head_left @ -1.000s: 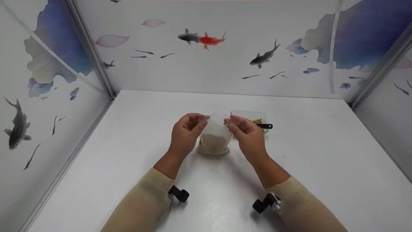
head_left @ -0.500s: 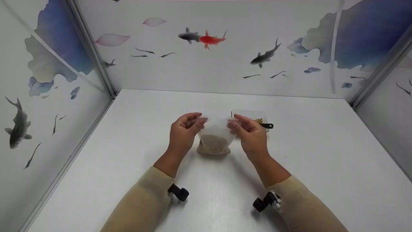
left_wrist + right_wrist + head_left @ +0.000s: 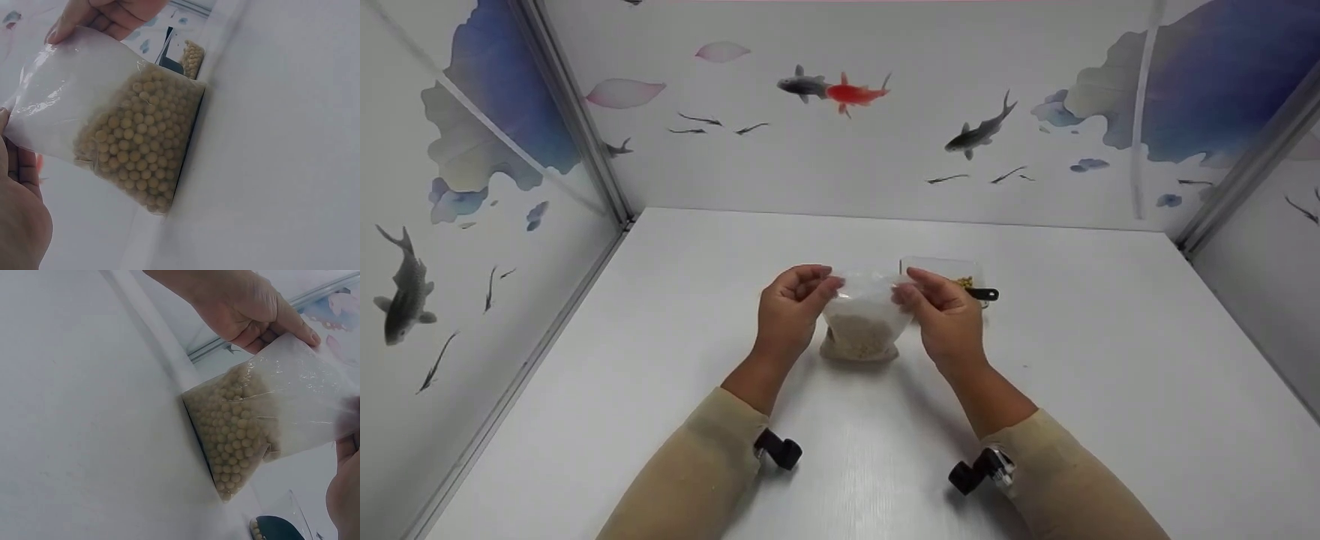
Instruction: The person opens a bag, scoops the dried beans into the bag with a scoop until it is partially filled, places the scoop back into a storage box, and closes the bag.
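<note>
A clear plastic bag point(image 3: 864, 326) stands on the table, its lower part filled with round pale beans that look like soybeans point(image 3: 146, 140). My left hand point(image 3: 789, 311) pinches the bag's top left corner between thumb and fingers. At the opposite top corner, my right hand point(image 3: 952, 321) pinches the film the same way. Between them the upper edge is stretched nearly straight. The right wrist view shows the bag point(image 3: 236, 433) with its bottom resting on the table. Whether the bag's mouth is sealed cannot be told.
Behind my right hand stands a clear plastic box point(image 3: 941, 264) holding yellowish beans point(image 3: 964, 282). A black handle point(image 3: 984, 294) sticks out over its right side. White panels painted with fish point(image 3: 855, 94) enclose the white table point(image 3: 840, 465) at the back and sides.
My hands have moved slightly apart, the left to the left and the right to the right. The bag's upper edge has been drawn wider and flatter. Its filled bottom has stayed in place.
</note>
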Action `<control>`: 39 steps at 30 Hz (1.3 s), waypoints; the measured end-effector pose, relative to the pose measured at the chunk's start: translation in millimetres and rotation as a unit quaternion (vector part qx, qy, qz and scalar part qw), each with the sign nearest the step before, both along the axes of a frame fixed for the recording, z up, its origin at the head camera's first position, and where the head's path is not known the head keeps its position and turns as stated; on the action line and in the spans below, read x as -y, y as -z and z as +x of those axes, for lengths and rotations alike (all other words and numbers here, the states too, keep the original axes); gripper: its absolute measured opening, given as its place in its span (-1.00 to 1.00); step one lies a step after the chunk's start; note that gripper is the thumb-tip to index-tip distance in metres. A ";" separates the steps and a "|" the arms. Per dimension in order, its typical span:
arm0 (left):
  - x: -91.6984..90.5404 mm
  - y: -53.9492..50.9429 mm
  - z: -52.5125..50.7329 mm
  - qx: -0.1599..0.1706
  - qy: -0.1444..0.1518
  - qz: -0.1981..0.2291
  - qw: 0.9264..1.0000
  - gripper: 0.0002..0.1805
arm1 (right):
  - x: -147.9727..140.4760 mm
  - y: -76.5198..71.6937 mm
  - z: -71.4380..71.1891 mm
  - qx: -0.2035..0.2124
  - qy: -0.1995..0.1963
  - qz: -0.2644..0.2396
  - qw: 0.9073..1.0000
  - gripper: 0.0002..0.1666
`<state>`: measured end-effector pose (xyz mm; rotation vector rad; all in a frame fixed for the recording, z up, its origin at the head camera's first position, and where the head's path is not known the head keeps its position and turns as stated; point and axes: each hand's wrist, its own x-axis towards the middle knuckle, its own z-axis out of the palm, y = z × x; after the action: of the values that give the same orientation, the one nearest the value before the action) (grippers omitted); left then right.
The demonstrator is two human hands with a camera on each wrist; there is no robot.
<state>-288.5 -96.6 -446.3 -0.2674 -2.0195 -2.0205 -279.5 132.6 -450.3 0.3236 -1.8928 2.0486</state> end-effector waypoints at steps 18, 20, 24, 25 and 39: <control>-2.9 -1.0 2.9 -0.019 0.056 -0.041 0.997 -0.59 | 0.1 -4.5 2.5 0.012 -0.028 0.060 0.998 -0.46; -3.2 -0.9 3.1 -0.018 0.062 -0.043 0.997 -0.60 | 0.5 -4.7 3.4 0.004 -0.035 0.059 0.998 -0.48; -3.6 -0.9 4.5 -0.008 0.063 -0.034 0.997 -0.62 | 0.6 -4.3 4.6 -0.002 -0.032 0.054 0.998 -0.56; -3.7 -1.0 4.8 -0.005 0.062 -0.031 0.998 -0.61 | 0.6 -4.4 4.9 -0.003 -0.030 0.052 0.998 -0.57; -4.6 -0.3 4.6 0.011 0.050 -0.016 0.999 -0.64 | 1.8 -2.5 2.5 -0.018 -0.013 0.047 0.999 -0.63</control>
<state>-283.9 -92.0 -445.9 -0.3619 -2.0927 -2.0593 -277.0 130.9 -447.8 0.4063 -1.9762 1.9608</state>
